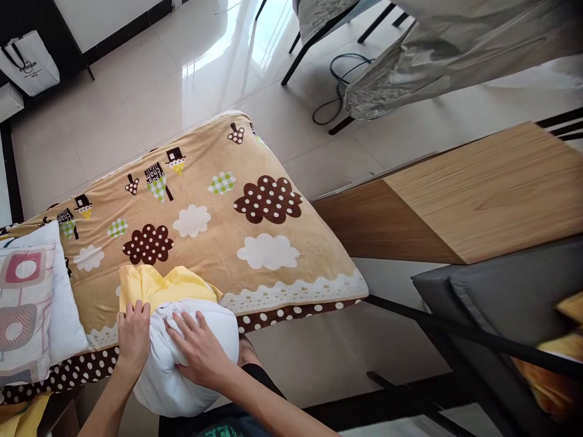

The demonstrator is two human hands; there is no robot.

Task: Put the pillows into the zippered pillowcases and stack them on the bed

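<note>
My left hand (135,334) clamps one yellow cover (157,285); my right hand (200,352), fingers apart, rests on one white pillow (170,383). Two more pillows (39,303) lie at nine o'clock.

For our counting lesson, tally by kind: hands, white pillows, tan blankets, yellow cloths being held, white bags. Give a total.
Left hand, right hand: 2
White pillows: 2
Tan blanket: 1
Held yellow cloth: 1
White bag: 1
Total: 7

head view | worn high, facing forward, steeply down | white pillow (166,379) close below, tiled floor (155,91) beyond | tilted
</note>
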